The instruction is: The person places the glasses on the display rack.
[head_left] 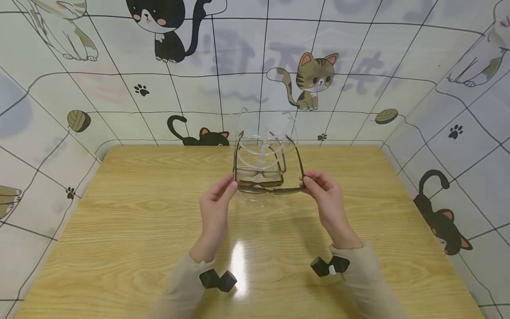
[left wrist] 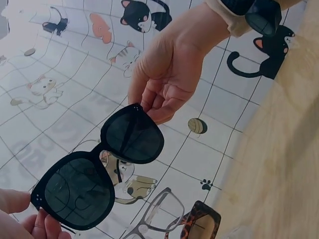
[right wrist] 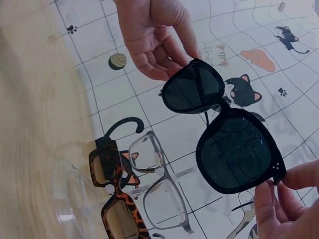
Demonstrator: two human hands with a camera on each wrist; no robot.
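Black sunglasses [head_left: 287, 191] with dark lenses are held between both hands in the head view, lenses toward the wearer and arms stretching back. My left hand [head_left: 215, 204] pinches the left front corner between thumb and fingers. At the opposite corner, my right hand [head_left: 328, 199] pinches the frame likewise. Behind and below them, a clear display stand [head_left: 255, 203] carries tortoiseshell sunglasses [right wrist: 112, 177] and grey-framed glasses [right wrist: 168, 174]. In the head view the black sunglasses overlap the stand. Both wrist views show the dark lenses [left wrist: 82, 191] apart from the other glasses.
The stand is on a wooden table [head_left: 139, 221], close to its back edge. Thin-rimmed glasses [head_left: 283, 145] sit higher up the stand. A white grid-patterned cloth [head_left: 239, 93] printed with cats surrounds the table at the back and both sides.
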